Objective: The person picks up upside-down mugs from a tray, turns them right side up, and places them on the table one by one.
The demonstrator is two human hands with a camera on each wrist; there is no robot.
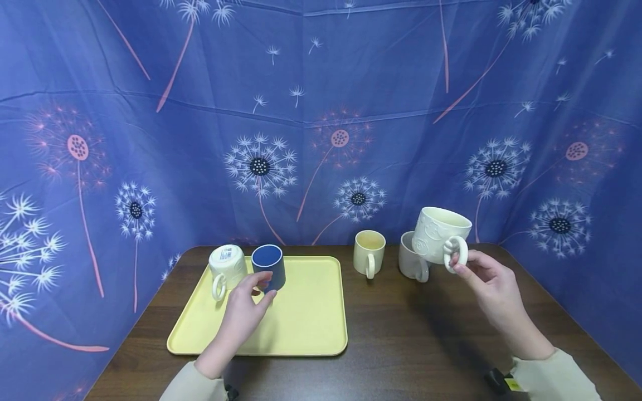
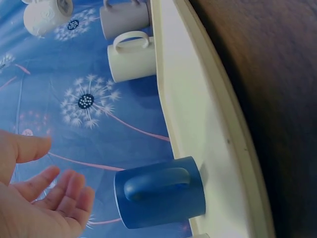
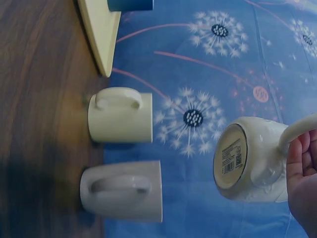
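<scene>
My right hand (image 1: 496, 287) pinches the handle of a white embossed mug (image 1: 433, 236), which is tilted in the air above the table. Its labelled base shows in the right wrist view. Near the blue mug (image 2: 161, 198) is my left hand (image 2: 54, 203), fingers loosely bent and holding nothing; a gap separates the two in the left wrist view. That mug stands upright on the yellow tray (image 1: 306, 328). To its left, a white mug (image 1: 232, 273) rests upside down on the tray, base up.
A cream mug (image 1: 363, 262) stands upright on the wooden table (image 1: 391, 345), right of the tray. Beside it is a grey mug (image 1: 408, 266), partly hidden by the raised mug in the head view. A blue dandelion-print cloth (image 1: 321, 67) hangs behind and along both sides.
</scene>
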